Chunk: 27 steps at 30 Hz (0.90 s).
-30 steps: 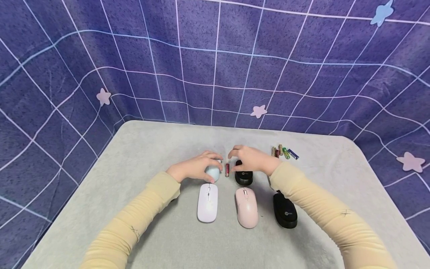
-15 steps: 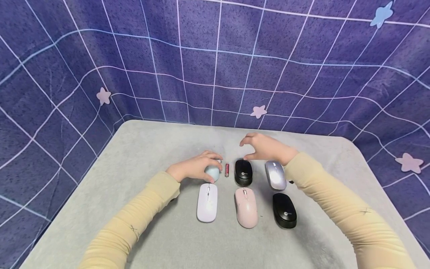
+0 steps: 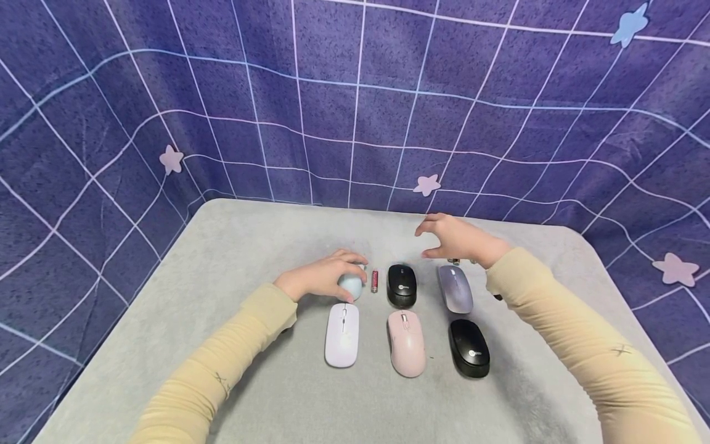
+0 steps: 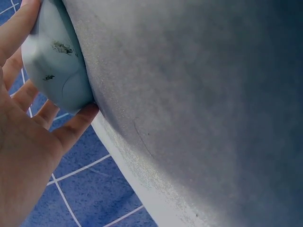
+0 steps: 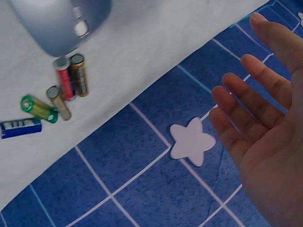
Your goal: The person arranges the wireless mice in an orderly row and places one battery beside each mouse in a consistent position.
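My left hand [image 3: 323, 275] grips a light blue computer mouse [image 3: 352, 286] on the table. In the left wrist view its fingers curl round the edges of that mouse [image 4: 59, 59], whose surface has dark scuffs. Just right of it lies a small red battery [image 3: 375, 281]. My right hand [image 3: 461, 239] hovers over the back of the table, fingers spread and holding nothing. Several batteries lie below it, mostly hidden in the head view. The right wrist view shows a red one [image 5: 65, 78], a green one [image 5: 39, 109] and a blue one [image 5: 21, 127] among them.
Also on the table [image 3: 266, 382] are a white mouse [image 3: 342, 336], a pink mouse [image 3: 407, 343], a silver mouse [image 3: 456, 290] and two black mice, one behind [image 3: 402, 285] and one in front [image 3: 469, 348]. A purple grid-patterned cloth [image 3: 333, 111] hangs behind.
My right hand has moved right and back, away from the red battery and over the rear black mouse, toward the battery group. The left hand and the mice have stayed in place.
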{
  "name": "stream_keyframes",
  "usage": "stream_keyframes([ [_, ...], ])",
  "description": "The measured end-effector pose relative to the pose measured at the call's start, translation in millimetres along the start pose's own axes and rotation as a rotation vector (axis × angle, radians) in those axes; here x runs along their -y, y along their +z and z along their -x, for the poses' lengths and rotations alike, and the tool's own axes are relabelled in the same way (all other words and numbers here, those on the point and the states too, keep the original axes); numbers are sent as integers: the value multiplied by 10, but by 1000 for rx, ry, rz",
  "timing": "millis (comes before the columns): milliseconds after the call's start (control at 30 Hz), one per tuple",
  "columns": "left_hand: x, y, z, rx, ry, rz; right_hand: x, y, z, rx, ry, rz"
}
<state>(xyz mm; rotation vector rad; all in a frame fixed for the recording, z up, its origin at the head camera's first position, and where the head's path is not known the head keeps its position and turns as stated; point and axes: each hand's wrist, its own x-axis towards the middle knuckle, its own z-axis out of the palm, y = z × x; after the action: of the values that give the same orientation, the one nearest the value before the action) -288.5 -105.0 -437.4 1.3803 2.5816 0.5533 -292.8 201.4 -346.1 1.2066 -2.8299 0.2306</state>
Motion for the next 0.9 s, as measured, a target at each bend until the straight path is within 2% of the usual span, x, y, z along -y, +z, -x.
stream_keyframes([
  [200,-9,-8,2,3,-7,10,-154,65,68,-13,14,8],
  [433,-8,-1,1,4,-15,8,-332,147,149,3,82,6],
  [900,12,28,-9,-2,-15,10,-595,350,283,-69,107,18],
])
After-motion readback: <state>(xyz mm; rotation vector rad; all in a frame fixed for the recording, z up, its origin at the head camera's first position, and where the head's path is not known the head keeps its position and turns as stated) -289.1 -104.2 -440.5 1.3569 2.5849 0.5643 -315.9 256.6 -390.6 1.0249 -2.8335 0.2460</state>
